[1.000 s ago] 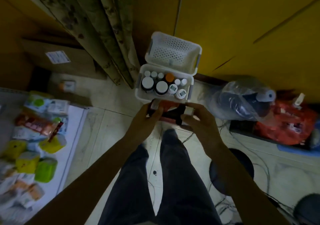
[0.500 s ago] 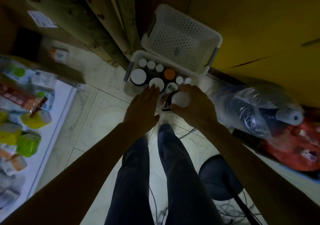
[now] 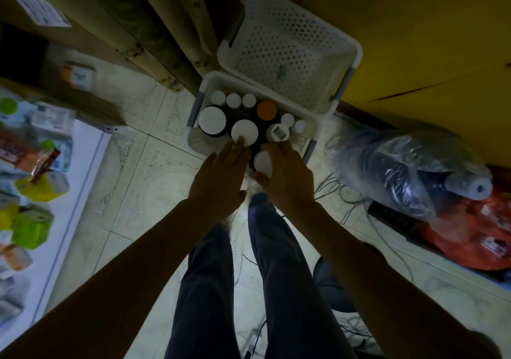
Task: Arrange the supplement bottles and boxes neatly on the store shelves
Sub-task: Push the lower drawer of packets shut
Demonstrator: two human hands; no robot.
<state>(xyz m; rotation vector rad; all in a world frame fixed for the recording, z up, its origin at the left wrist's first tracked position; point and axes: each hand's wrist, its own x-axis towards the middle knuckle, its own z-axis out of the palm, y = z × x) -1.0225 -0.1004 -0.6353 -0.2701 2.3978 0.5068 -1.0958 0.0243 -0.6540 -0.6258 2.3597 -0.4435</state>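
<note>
Since half a second ago both hands have slid a little farther toward the basket [image 3: 197, 139], and the red and dark box they held between them a second ago is out of sight. The left hand [image 3: 221, 177] stretches forward palm down, its grip spread with the fingers straight and close together, and the fingertips [image 3: 240, 143] rest on the near edge of the broad white lid of a jar [image 3: 245, 133] in the basket. The right hand [image 3: 289, 177] lies just beside it on the right, its grip curled round a white-capped bottle [image 3: 262, 162], thumb on the near side and fingers over the far side, so that only the round cap shows between them. This bottle sits at the basket's near edge, between the two hands; whether it stands inside or is lifted I cannot tell, for the hands hide the near rim. Farther in the basket stand a second wide white lid [image 3: 212, 119] at the left, three small white caps [image 3: 233, 100] along the far wall, an orange lid [image 3: 266, 110] and a bottle with a printed top [image 3: 278, 133] at the right. A second, perforated basket [image 3: 290, 41] leans tilted behind the first. On the left a white shelf [image 3: 83, 165] carries green and yellow packs [image 3: 31, 227]; on the right a clear plastic bag [image 3: 401, 165] lies on the tiled floor [image 3: 154, 181].
</note>
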